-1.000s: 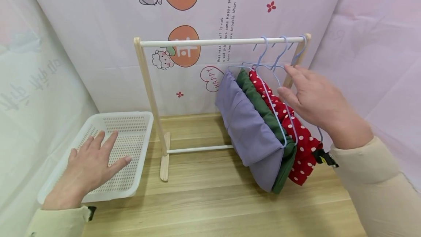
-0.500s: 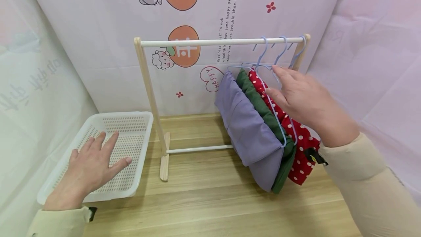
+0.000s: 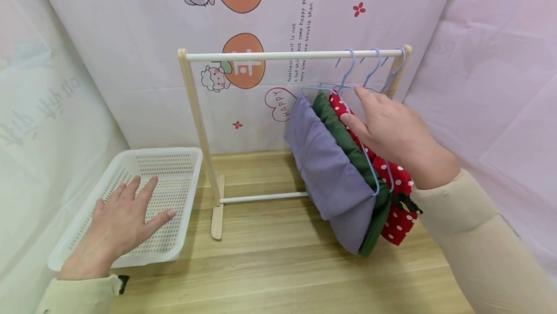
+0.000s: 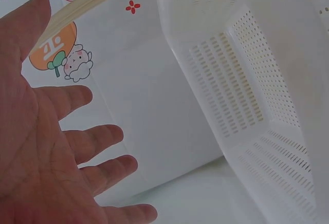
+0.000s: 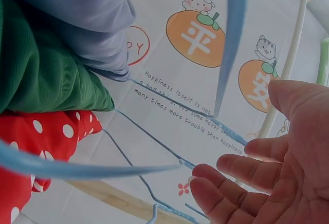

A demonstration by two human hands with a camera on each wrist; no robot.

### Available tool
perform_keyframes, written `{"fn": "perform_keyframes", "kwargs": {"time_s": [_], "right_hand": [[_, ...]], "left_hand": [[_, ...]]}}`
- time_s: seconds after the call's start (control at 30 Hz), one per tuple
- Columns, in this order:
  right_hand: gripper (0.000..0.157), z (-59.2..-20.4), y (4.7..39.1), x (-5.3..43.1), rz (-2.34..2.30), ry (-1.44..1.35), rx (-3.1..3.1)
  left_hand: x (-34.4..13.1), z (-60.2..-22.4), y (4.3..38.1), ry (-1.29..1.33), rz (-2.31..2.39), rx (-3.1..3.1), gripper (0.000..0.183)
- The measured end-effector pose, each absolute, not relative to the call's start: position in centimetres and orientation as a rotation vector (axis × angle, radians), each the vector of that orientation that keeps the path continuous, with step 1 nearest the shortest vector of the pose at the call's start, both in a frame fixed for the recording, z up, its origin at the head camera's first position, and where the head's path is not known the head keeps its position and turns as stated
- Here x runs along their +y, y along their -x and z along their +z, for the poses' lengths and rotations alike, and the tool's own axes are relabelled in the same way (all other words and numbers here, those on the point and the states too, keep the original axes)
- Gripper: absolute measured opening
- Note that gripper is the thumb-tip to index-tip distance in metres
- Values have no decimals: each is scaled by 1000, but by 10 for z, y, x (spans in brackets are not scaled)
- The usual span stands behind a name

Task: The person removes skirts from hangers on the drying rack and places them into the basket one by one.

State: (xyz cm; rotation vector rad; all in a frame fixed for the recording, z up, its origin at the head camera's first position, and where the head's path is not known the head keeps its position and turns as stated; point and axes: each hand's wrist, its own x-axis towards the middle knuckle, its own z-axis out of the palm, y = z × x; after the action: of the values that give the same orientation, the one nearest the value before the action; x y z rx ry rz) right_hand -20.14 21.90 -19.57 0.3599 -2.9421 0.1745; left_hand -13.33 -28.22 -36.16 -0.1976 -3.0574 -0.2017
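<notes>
Three garments (image 3: 341,178): hung on hangers (image 5: 235,23) near the surface's (image 3: 270,275) right edge; right grip (image 3: 396,127) alongside, released. Basket (image 3: 189,207): set at left edge; left grip (image 3: 122,222) spread above, released. Backdrop (image 3: 335,14): printed "HAPPY", "Happiness itself is not".

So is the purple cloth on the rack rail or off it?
On: the purple cloth hangs from a blue hanger whose hook sits over the white rail, leftmost of three in the head view.
</notes>
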Motion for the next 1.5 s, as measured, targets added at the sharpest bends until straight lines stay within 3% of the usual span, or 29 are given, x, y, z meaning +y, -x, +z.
{"fn": "perform_keyframes", "kwargs": {"time_s": [0.7, 1.5], "right_hand": [[90, -190, 222, 208, 318, -339, -3057], [73, -189, 234, 204, 568, -364, -3081]], "left_hand": [[-281, -366, 133, 197, -252, -3069, 103], [-277, -369, 131, 229, -226, -3051, 102]]}}
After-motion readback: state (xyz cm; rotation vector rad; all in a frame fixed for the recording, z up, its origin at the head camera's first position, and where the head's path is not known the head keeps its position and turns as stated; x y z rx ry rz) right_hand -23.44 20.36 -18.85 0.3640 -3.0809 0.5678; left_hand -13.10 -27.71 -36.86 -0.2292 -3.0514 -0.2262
